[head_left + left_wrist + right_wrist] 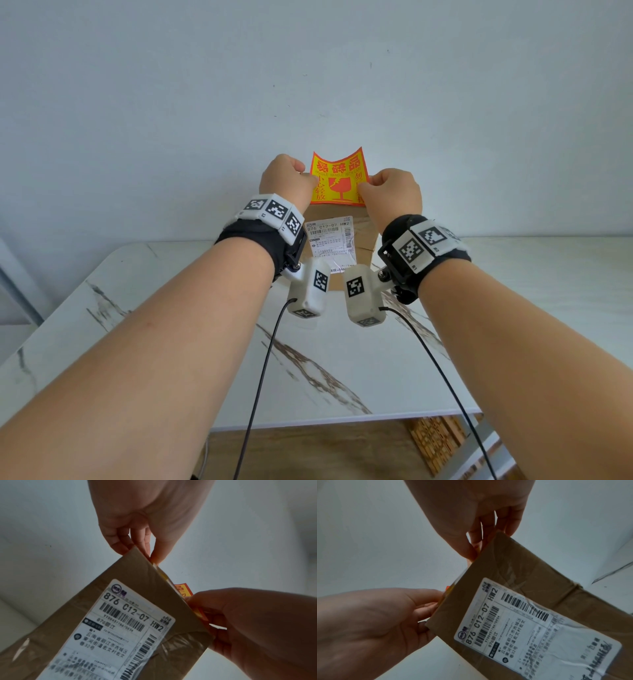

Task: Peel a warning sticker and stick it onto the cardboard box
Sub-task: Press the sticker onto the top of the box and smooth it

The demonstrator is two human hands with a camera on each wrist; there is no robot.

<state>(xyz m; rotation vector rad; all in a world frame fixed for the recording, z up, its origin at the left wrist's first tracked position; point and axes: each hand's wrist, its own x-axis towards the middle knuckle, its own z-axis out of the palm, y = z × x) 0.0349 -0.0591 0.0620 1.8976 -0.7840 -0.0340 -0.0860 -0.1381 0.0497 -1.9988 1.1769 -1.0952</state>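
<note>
While the red-and-yellow rectangular warning sticker curls above the top edge of the brown cardboard box, the left hand pinches its left edge and the right hand pinches its right edge. The box stands near the far edge of the white marble-patterned table, a white printed shipping label on its near face.

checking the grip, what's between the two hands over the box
In the head view the warning sticker spans the gap: left hand pinches its left edge, right hand its right, above the cardboard box.
</note>
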